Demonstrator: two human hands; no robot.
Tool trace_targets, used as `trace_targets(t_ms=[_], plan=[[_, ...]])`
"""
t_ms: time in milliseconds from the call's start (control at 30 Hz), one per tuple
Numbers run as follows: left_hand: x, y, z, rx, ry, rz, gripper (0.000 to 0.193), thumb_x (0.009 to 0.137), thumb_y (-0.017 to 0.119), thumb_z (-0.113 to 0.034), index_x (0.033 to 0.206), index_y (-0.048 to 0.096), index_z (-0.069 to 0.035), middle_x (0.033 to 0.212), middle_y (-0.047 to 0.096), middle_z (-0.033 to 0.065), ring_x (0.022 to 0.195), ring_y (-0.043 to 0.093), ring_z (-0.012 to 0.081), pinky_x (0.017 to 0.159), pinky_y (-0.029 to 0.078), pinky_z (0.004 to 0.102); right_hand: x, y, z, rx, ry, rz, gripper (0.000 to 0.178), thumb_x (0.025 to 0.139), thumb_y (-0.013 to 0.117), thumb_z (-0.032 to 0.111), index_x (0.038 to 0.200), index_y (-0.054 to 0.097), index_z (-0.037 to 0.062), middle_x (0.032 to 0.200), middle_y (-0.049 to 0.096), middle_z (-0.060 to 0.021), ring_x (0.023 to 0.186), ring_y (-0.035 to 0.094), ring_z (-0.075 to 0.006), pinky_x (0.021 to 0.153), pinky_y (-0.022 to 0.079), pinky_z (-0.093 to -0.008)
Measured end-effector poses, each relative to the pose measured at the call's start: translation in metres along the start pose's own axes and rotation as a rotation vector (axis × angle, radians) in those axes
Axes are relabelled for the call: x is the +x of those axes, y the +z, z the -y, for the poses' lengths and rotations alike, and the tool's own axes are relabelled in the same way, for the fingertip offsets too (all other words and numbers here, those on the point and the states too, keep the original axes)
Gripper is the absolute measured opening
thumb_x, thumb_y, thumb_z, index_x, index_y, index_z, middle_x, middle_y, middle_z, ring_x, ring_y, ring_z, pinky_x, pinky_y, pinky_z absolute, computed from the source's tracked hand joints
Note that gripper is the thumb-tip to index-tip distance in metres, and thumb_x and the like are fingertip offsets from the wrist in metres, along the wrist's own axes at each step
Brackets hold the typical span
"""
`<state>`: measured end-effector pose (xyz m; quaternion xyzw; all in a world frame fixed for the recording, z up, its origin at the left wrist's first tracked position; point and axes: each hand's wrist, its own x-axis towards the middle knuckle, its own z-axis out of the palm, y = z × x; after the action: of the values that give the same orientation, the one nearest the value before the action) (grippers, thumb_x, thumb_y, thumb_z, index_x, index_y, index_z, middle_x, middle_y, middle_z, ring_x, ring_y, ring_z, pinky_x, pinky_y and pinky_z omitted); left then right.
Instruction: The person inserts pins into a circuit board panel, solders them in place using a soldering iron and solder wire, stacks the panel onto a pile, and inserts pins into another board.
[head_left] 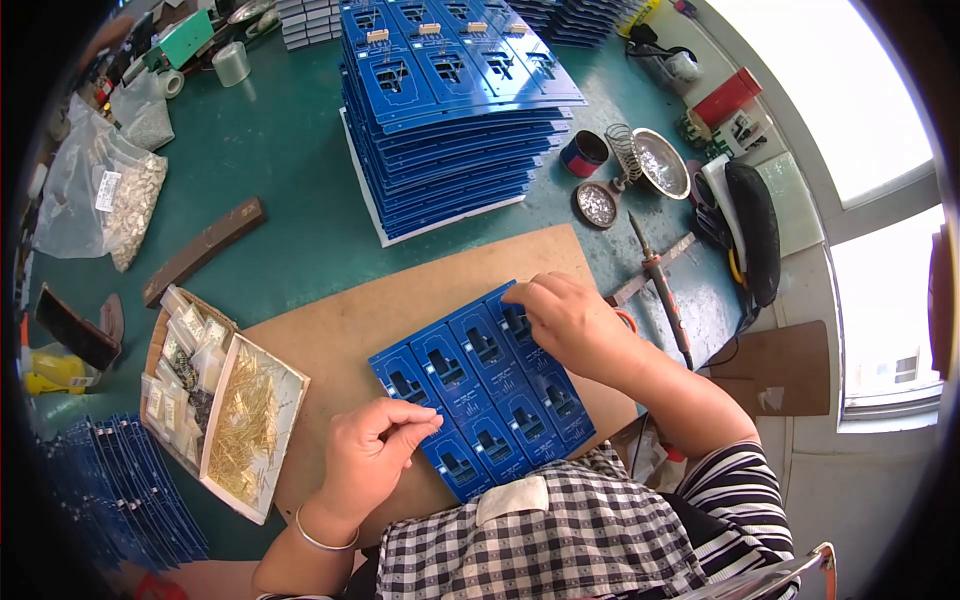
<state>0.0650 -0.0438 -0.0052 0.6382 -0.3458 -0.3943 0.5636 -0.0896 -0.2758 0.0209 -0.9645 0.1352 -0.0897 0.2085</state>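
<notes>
A blue circuit board panel (466,408) with rows of dark cut-outs lies tilted on a brown board (330,330) before me. Over its lower left edge, my left hand (368,450) has thumb and forefinger pinched together; whatever sits between the tips is too small to name. At the panel's upper right corner, my right hand (563,312) is closed with its fingertips down on the surface, and what they grip is hidden. Left of the panel, many thin gold header pins (245,425) fill a white box (289,385).
A tall stack of blue panels (455,160) stands behind, with more panels (125,490) at lower left. A soldering iron (662,290), solder dish (598,204) and metal bowl (662,165) are at right. Left are a bag of connectors (130,200), a dark bar (205,250) and a parts tray (158,350).
</notes>
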Motion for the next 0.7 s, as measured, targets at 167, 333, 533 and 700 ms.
trace_targets(t_ms=[167, 333, 533, 700], plan=[[-0.002, -0.001, 0.001, 0.003, -0.017, -0.014, 0.008, 0.084, 0.074, -0.004, 0.09, 0.07, -0.003, 0.074, 0.07, 0.0052, 0.051, 0.057, 0.0054, 0.045, 0.044, 0.0194, 0.005, 0.0, 0.009, -0.096, -0.083, 0.05, 0.032, 0.077, 0.059, -0.002, 0.109, 0.057, 0.0022, 0.086, 0.058, -0.0147, 0.082, 0.06, -0.0334, 0.078, 0.05, -0.0422], [0.0, -0.002, -0.003, 0.075, 0.015, 0.008, 0.011, 0.083, 0.073, -0.001, 0.093, 0.068, -0.002, 0.077, 0.07, 0.0047, 0.055, 0.058, 0.0043, 0.046, 0.043, 0.0178, 0.001, 0.008, 0.0, 0.027, 0.029, -0.075, 0.017, 0.082, 0.064, -0.001, 0.098, 0.061, 0.0021, 0.09, 0.064, -0.0141, 0.084, 0.064, -0.034, 0.074, 0.052, -0.0397], [0.003, 0.001, -0.002, -0.039, -0.022, 0.035, 0.012, 0.086, 0.072, -0.005, 0.095, 0.064, -0.001, 0.083, 0.072, 0.0065, 0.069, 0.068, 0.0096, 0.06, 0.053, 0.0222, -0.015, 0.019, -0.004, -0.159, -0.07, -0.268, 0.018, 0.076, 0.07, 0.001, 0.093, 0.066, 0.0048, 0.093, 0.063, -0.0083, 0.081, 0.06, -0.0278, 0.071, 0.049, -0.0378], [0.001, 0.001, 0.002, -0.043, 0.04, 0.033, 0.013, 0.086, 0.071, -0.002, 0.095, 0.062, -0.001, 0.083, 0.071, 0.0068, 0.072, 0.067, 0.008, 0.059, 0.051, 0.0205, -0.021, 0.02, -0.002, -0.174, -0.048, -0.265, 0.024, 0.075, 0.071, 0.004, 0.099, 0.069, 0.0076, 0.101, 0.063, -0.0072, 0.085, 0.059, -0.0259, 0.074, 0.047, -0.0366]])
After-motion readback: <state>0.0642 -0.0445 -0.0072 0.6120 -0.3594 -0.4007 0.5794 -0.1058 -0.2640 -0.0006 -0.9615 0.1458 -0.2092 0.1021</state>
